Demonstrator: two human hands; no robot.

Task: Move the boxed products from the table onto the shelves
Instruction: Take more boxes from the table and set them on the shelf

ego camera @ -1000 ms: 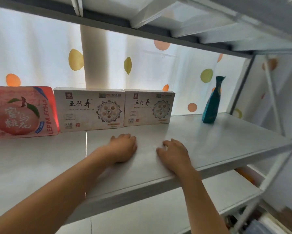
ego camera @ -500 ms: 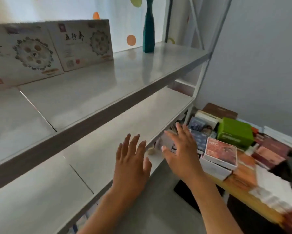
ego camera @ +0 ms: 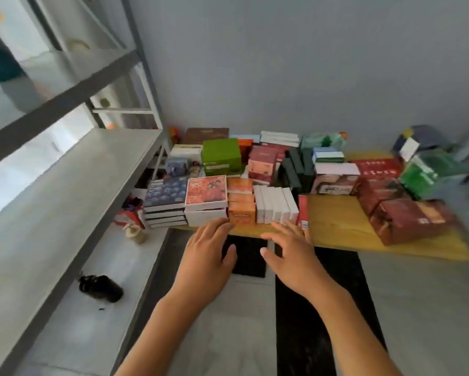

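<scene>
Grey wall behind, yellow table (ego camera: 344, 229) mid-frame crowded with boxes, grey shelves (ego camera: 65, 185) at left. Both hands empty, fingers spread and apart, no grip on anything. Left hand (ego camera: 209, 256) fingertips sit at the near table edge, just below the orange boxes (ego camera: 241, 204); right hand (ego camera: 290, 253) just below the white boxes (ego camera: 275, 203), which stand on edge, long axes running away from the hands. Likely next: grab one of these front-row sets.

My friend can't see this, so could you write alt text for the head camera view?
Two open bare hands, left hand and right hand, reach toward small orange boxes and white boxes at the near edge of a wooden table crowded with boxed products. Grey metal shelves stand at left.
</scene>
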